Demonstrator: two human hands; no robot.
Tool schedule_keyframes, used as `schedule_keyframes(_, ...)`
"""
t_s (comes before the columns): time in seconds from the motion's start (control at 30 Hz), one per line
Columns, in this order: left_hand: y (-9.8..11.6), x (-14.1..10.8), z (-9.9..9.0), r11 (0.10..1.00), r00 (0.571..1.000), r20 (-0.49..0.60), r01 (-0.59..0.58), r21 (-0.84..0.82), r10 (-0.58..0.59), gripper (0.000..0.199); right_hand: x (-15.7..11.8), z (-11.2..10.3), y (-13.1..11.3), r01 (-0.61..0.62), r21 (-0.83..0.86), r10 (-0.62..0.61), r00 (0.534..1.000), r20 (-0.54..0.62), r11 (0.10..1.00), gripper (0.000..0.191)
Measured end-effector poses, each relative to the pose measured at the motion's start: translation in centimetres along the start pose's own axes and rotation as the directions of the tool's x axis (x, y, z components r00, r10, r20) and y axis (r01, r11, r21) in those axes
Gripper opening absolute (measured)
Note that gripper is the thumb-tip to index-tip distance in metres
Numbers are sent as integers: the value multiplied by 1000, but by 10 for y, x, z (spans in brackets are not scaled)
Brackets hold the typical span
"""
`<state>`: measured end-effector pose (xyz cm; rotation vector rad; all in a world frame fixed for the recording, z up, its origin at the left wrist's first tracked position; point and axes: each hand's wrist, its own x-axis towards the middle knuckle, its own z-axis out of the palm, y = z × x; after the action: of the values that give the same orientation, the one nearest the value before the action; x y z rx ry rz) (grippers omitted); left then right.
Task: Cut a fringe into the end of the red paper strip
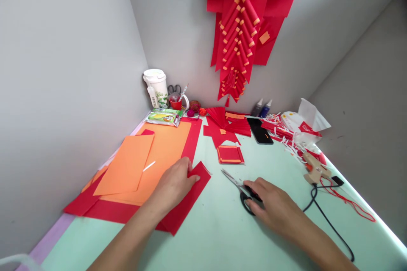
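My left hand (178,180) is closed on a strip of red paper (187,203), thumb on top and fingers at its left edge. The strip slants across the table, its far end near the middle. Black-handled scissors (244,197) are in my right hand (270,203), thumb and fingers at the two handle loops. Their blades point up and left, slightly apart, toward the end of the red strip but not touching it. Beyond the scissors lies a small red paper square with orange edging (230,155).
Orange sheets (127,163) lie on red paper at the left. A phone (260,131), paper scraps (286,135) and a glue gun (314,169) with a cord are at the right. A white cup (155,89) stands at the back left. Red paper firecrackers (237,36) hang on the wall.
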<state>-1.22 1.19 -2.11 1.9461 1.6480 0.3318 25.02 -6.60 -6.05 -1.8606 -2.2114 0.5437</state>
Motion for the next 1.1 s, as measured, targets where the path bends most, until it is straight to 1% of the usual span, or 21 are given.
schedule_keyframes(0.07,3,-1,-2,987,999,21,-21,-158,24,20,0,1,1,3,-19,-3,1000,0,1000,40)
schedule_keyframes(0.13,9,-3,-6,944,995,71,-40,-328,67,20,1,2,3,12,-31,-12,1000,-5,999,41)
schedule_keyframes(0.17,12,-5,-8,912,992,101,-31,-409,78,21,1,3,4,18,-35,-18,1000,-6,999,41)
schedule_keyframes(0.23,16,-8,-12,854,986,154,31,-520,58,22,2,4,5,25,-45,-26,1000,-7,999,40)
schedule_keyframes(0.33,18,-12,-17,786,982,190,126,-605,-11,26,4,5,5,20,-48,-20,1000,-5,999,39)
schedule_keyframes(0.4,19,-14,-20,741,977,213,159,-653,-21,28,5,4,4,8,-8,-8,1000,-15,1000,37)
schedule_keyframes(0.47,21,-16,-23,694,966,260,192,-693,-8,33,5,2,5,-7,84,10,999,-33,996,36)
schedule_keyframes(0.53,24,-17,-25,665,956,294,223,-712,-6,39,5,2,6,-29,232,41,998,-48,972,35)
schedule_keyframes(0.6,26,-18,-27,655,950,313,239,-716,-5,44,5,3,8,-64,409,86,996,-36,910,35)
schedule_keyframes(0.67,27,-18,-27,650,948,319,240,-721,5,46,7,5,11,-116,562,136,991,6,819,35)
schedule_keyframes(0.77,25,-19,-24,638,952,306,253,-728,-29,50,12,7,15,-195,714,185,978,93,673,35)
schedule_keyframes(0.87,22,-18,-21,630,958,279,255,-734,-63,51,15,6,16,-244,803,179,968,173,544,38)
schedule_keyframes(0.97,19,-17,-18,616,951,308,255,-745,-21,43,13,1,14,-295,841,136,955,262,454,44)
schedule_keyframes(1.03,18,-16,-16,608,938,347,276,-745,0,41,11,-2,12,-303,855,87,952,294,422,46)
schedule_keyframes(1.1,19,-16,-16,600,931,365,294,-744,-4,45,9,-5,11,-281,861,46,956,290,423,46)
